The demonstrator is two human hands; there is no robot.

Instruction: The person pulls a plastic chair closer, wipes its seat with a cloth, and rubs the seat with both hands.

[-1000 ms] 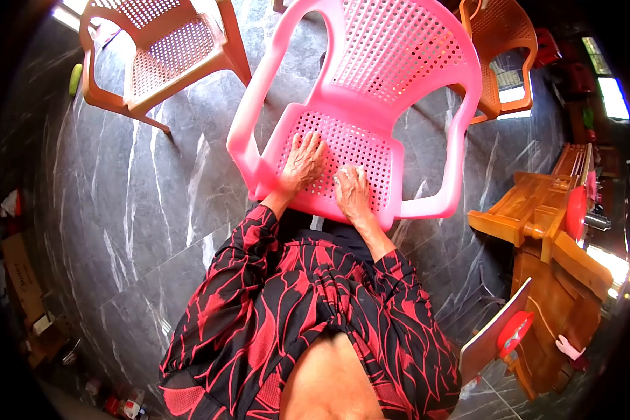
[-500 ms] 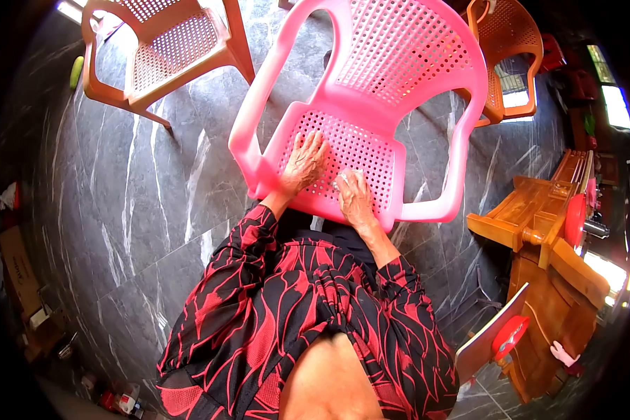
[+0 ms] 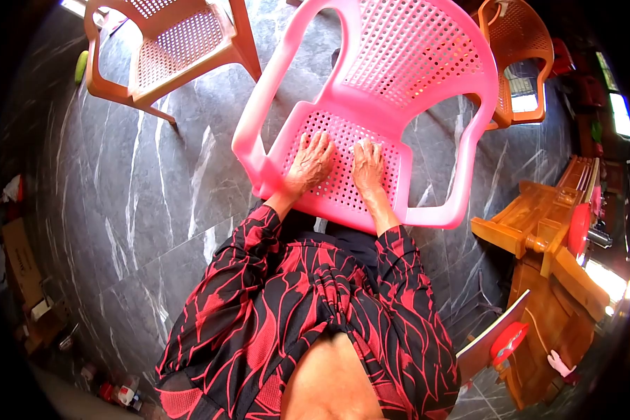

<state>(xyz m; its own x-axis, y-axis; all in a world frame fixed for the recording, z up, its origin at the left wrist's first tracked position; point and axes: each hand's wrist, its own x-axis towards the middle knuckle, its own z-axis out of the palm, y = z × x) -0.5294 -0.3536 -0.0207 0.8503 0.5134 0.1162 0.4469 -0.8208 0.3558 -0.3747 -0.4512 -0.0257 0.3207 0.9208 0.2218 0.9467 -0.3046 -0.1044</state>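
Observation:
A pink plastic chair (image 3: pixel 339 129) with a perforated seat and backrest stands in front of me, its back at the far side. My left hand (image 3: pixel 311 164) lies palm down on the left part of the seat, fingers stretched forward and holding nothing. On the seat's right part rests my right hand (image 3: pixel 369 168), also palm down with fingers extended and nothing in it. A gap of perforated seat shows between the two hands. Both palms are hidden against the plastic.
A brown plastic chair (image 3: pixel 178 43) stands at the upper left, another (image 3: pixel 514 35) behind the pink one at the right. Wooden furniture (image 3: pixel 532 217) fills the right side, with a red round object (image 3: pixel 509 341). Cardboard (image 3: pixel 22 262) lies far left on the marbled floor (image 3: pixel 147 203).
My right hand has slid forward on the seat and its fingers have straightened. My left hand stays nearly in place. The view has shifted slightly.

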